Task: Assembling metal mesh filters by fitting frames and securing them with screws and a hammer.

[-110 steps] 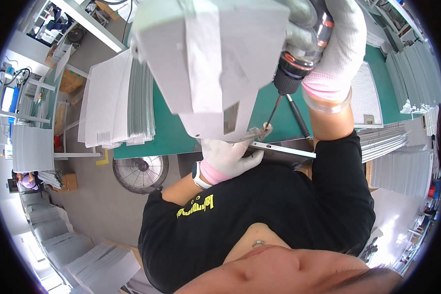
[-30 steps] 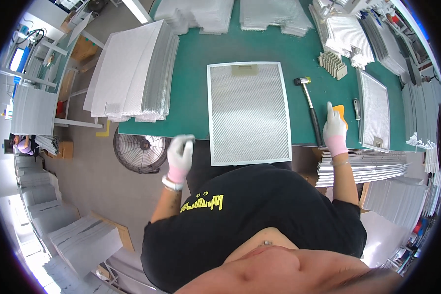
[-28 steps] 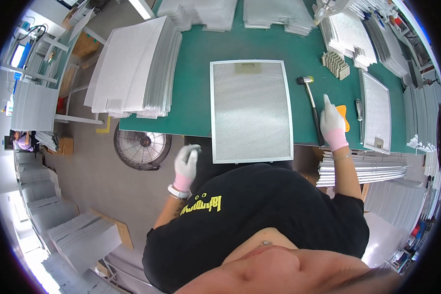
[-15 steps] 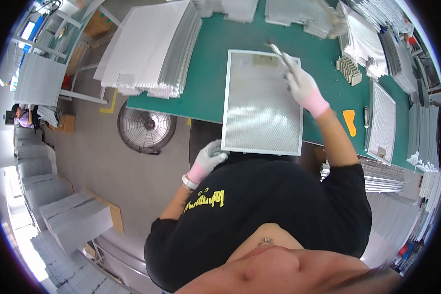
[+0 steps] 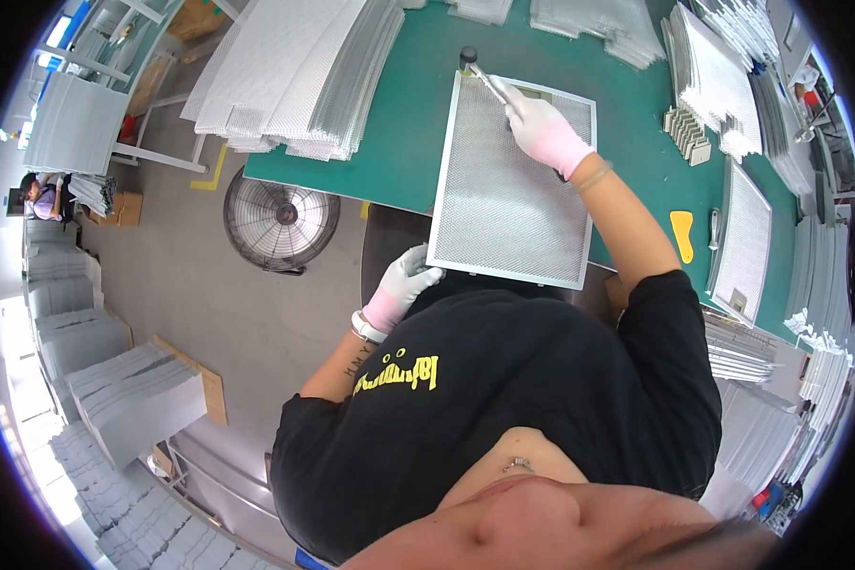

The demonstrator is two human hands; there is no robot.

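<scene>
A silver-framed mesh filter panel (image 5: 518,195) lies on the green table in front of me, its near edge jutting over the table edge towards my body. Gloved in white and pink, my right hand (image 5: 540,128) is closed round the handle of a hammer (image 5: 487,84). The hammer's dark head is at the panel's far left corner; whether it touches the frame I cannot tell. At the near left corner, my left hand (image 5: 408,277), gloved alike, grips the panel's edge, some of its fingers hidden below.
Stacked mesh sheets (image 5: 275,76) stand on the table's left. To the right are a row of small metal clips (image 5: 686,136), a yellow scraper (image 5: 681,236), a screwdriver (image 5: 714,229) and another framed panel (image 5: 741,242). A floor fan (image 5: 283,220) stands left of the table.
My right hand has moved left with the hammer, bringing its head to the panel's far left corner. The panel has tilted slightly clockwise; my left hand stays at its near left corner.
</scene>
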